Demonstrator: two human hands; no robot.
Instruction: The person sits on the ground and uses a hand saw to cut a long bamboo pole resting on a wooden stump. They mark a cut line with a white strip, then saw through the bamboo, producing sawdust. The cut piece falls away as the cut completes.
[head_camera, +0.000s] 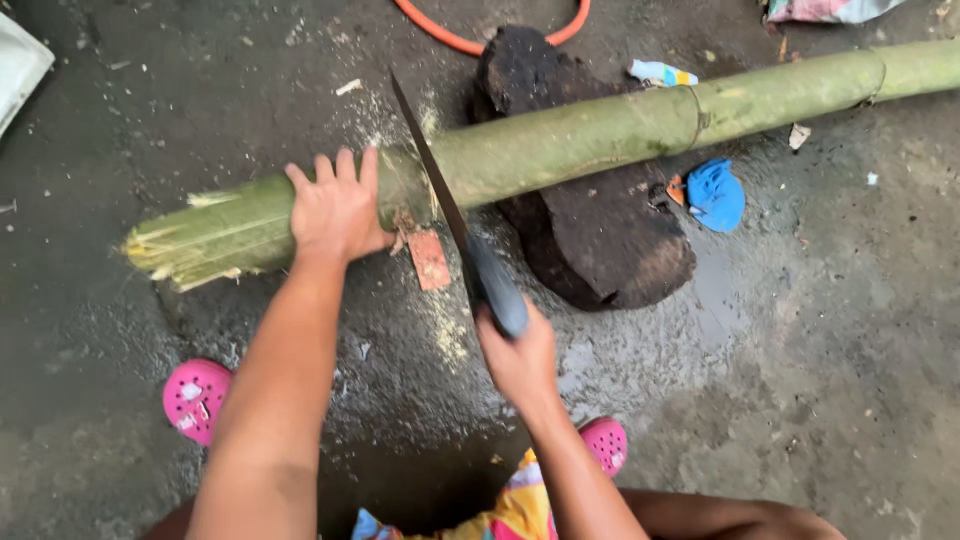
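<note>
A long green bamboo pole (600, 135) lies across the wet concrete ground, resting on a dark wooden block (600, 240). Its left end (175, 245) is split and frayed. My left hand (335, 205) presses flat on the pole near that end. My right hand (515, 350) grips the dark handle of a hand saw (440, 190), whose blade crosses the pole just right of my left hand. Pale sawdust lies around the cut.
A pink clog (195, 400) is at lower left and another (605, 440) at lower middle. A blue cloth (715, 195) lies right of the block, an orange hose (470, 40) at the top, a small reddish chip (430, 260) under the pole.
</note>
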